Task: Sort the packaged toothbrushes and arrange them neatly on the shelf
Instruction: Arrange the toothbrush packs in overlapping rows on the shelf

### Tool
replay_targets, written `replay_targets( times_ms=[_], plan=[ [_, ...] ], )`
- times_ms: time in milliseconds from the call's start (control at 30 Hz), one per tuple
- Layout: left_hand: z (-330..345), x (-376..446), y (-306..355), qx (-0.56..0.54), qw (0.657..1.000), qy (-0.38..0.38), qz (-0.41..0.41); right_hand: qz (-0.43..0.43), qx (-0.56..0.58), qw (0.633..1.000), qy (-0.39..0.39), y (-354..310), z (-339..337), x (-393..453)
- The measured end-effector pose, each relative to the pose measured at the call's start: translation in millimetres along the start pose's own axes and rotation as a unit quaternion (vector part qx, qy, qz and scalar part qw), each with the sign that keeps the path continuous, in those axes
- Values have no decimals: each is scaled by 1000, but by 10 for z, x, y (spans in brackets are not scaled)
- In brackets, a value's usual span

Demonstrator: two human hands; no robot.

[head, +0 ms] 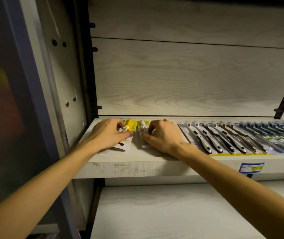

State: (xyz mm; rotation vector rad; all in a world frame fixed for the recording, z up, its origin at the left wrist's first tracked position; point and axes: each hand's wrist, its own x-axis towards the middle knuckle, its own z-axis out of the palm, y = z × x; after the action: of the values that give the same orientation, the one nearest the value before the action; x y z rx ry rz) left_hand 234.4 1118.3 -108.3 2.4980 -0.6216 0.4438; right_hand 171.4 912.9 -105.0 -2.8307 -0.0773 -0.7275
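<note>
Head view. Both hands are on the pale wood-grain shelf (pixel 137 164), at its left end near the dark upright.

The left hand (pixel 107 135) lies palm down on a yellow-topped toothbrush pack (pixel 129 128). Its fingers are curled over the pack's upper part and its thumb is laid along the pack's right edge, so the hand grips the pack. The pack lies flat on the shelf, slightly angled, its lower end showing below the thumb.

The right hand (pixel 163 136) rests just to the right, on a second pack with a yellow header (pixel 142 125). Its fingers are curled down onto the pack and its thumb presses the pack's lower part; the hand grips this pack. The two packs lie side by side, close together, between the two hands.

To the right of the right hand, a row of black-and-white toothbrush packs (pixel 223 140) lies flat on the shelf, overlapping in sequence. Further right is a row of grey-blue toothbrush packs (pixel 275 133), laid the same way.

A blue price label (pixel 251 167) is fixed to the shelf's front edge. A lower shelf (pixel 172 213) shows beneath.
</note>
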Motion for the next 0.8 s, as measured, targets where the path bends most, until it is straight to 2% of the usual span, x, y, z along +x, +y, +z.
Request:
replay_targets(
  times_ms=[133,233,333,400,467,533,600,633,733,800],
  plan=[
    [-29,11,9,-23,997,61,-36,78,79,992,66,59,-84,38],
    [-21,47,-14,-13,996,71,-53,122,178,973,80,131,-170,59],
    [16,90,-25,-62,993,72,-67,133,249,955,92,194,-197,41],
    [54,126,-7,-158,982,59,-89,131,259,951,104,237,-184,26],
    [65,145,59,-314,941,15,-128,131,276,945,113,270,-167,23],
    [67,155,112,-401,905,-28,-139,128,290,940,127,291,-155,18],
    [74,167,137,-390,912,-26,-123,126,300,936,136,293,-147,13],
    [69,169,140,-360,926,6,-114,125,303,935,137,288,-144,13],
    [11,160,100,-217,964,120,-100,126,289,941,127,269,-126,28],
    [-27,144,38,-85,981,146,-93,119,257,953,111,243,-113,27]
  ],
)
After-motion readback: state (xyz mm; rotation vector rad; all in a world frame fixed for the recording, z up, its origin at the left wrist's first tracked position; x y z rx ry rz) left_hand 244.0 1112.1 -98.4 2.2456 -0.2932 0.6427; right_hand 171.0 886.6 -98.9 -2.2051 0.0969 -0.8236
